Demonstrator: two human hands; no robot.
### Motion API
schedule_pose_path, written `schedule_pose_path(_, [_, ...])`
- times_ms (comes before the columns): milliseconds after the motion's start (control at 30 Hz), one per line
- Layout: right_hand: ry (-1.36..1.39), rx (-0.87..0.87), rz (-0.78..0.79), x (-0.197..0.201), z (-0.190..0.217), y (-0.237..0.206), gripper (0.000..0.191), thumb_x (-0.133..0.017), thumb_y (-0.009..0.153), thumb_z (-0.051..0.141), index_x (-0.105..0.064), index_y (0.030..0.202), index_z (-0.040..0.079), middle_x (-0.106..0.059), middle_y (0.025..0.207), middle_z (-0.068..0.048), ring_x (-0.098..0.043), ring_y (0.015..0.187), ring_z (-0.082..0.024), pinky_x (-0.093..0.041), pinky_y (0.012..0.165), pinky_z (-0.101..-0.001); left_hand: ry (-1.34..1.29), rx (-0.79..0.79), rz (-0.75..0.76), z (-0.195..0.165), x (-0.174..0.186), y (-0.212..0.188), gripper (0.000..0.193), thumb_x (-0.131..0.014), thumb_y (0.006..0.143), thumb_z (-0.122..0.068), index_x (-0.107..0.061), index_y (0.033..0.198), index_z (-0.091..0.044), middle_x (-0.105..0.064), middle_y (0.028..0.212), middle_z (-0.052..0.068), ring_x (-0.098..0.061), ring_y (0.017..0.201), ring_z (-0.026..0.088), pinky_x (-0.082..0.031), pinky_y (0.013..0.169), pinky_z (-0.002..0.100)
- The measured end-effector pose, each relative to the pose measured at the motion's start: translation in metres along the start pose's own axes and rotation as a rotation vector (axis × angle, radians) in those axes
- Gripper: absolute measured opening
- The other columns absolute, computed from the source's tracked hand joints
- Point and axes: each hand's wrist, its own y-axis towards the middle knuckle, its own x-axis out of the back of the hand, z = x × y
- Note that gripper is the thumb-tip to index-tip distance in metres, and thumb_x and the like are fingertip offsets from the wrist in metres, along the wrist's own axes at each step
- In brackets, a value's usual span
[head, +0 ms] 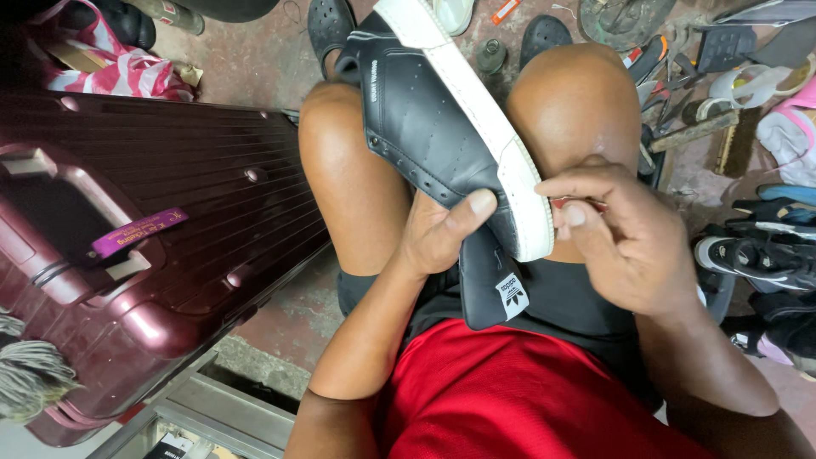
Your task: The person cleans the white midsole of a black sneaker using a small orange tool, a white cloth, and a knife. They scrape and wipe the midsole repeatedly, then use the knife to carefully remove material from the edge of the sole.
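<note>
At the far left of the frame lies a dark red hard-shell suitcase [170,246] with ribbed sides, and a purple tag [138,231] is fastened near its handle. Above it, in the upper left corner, sits a pink and white patterned bag [119,64]. At the lower left edge a tuft of grey string, perhaps a mop head [30,378], pokes into view.

In the middle of the frame the person's two bare knees rise side by side, and a black sneaker [425,127] with a white sole [484,119] rests between them, its toe pointing toward the top of the frame and its sole turned to the right. The left hand [438,234] has its grip clamped on the sneaker near the heel, thumb pressed on the black upper just beside the sole edge, fingers hidden behind the shoe. The shoe's tongue hangs down over the black shorts, above a red shirt [510,399] at the bottom centre.

Just right of the heel, the right hand [625,238] has its fingers curled together, thumb and forefinger pinched close on something small and reddish that is too hidden to name; the fingertips touch or nearly touch the white sole.

At the right edge, on the concrete floor [255,59], lie several more shoes [756,255], loose soles and a wooden brush [693,132].
</note>
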Motion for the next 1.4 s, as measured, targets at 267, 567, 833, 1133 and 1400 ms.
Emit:
schedule_pose_path(267, [0.058, 0.0, -0.07, -0.022, -0.005, -0.008, 0.018, -0.051, 0.107, -0.004, -0.059, 0.124, -0.005, -0.061, 0.108, -0.011, -0.061, 0.089, -0.009, -0.052, 0.079, -0.0221, -0.001, 0.065, -0.158, 0.001, -0.01, -0.006, 0.028, -0.072, 0.101, -0.017, -0.065, 0.122, 0.001, -0.067, 0.107, 0.005, -0.063, 0.102, 0.015, -0.052, 0.095, 0.033])
schedule_pose_path(567, [0.145, 0.01, -0.045, -0.031, -0.008, -0.006, 0.016, -0.052, 0.107, -0.001, -0.058, 0.121, -0.006, -0.061, 0.106, -0.011, -0.06, 0.086, -0.008, -0.054, 0.071, -0.0203, -0.017, 0.023, -0.016, -0.003, 0.007, -0.011, 0.028, -0.066, 0.091, -0.008, -0.066, 0.117, 0.002, -0.069, 0.102, 0.006, -0.065, 0.095, 0.013, -0.053, 0.092, 0.03])
schedule_pose_path(833, [0.072, 0.005, -0.063, -0.037, -0.006, -0.003, 0.015, -0.055, 0.109, 0.0, -0.06, 0.122, -0.006, -0.063, 0.106, -0.012, -0.06, 0.08, -0.007, -0.052, 0.069, -0.0212, -0.164, 0.112, -0.036, -0.009, 0.008, -0.012, 0.032, -0.063, 0.093, -0.011, -0.064, 0.122, 0.002, -0.068, 0.108, 0.007, -0.064, 0.102, 0.015, -0.051, 0.096, 0.031])
schedule_pose_path(1133, [-0.067, 0.051, -0.033, -0.041, -0.001, 0.008, 0.011, -0.059, 0.105, 0.0, -0.062, 0.114, -0.003, -0.066, 0.092, -0.009, -0.063, 0.075, -0.01, -0.051, 0.063, -0.0205, -0.099, 0.269, -0.158, -0.017, 0.01, -0.008, 0.032, -0.066, 0.089, -0.012, -0.065, 0.117, 0.002, -0.067, 0.106, 0.006, -0.063, 0.101, 0.016, -0.051, 0.095, 0.032])
schedule_pose_path(1400, [-0.146, 0.078, 0.001, -0.04, -0.002, 0.01, 0.012, -0.063, 0.101, 0.002, -0.064, 0.112, -0.001, -0.063, 0.084, -0.008, -0.06, 0.067, -0.011, -0.047, 0.063, -0.0248, -0.099, 0.278, -0.188, -0.015, 0.008, -0.011, 0.022, -0.066, 0.086, -0.01, -0.064, 0.105, 0.0, -0.062, 0.094, 0.002, -0.058, 0.092, 0.013, -0.049, 0.086, 0.03])
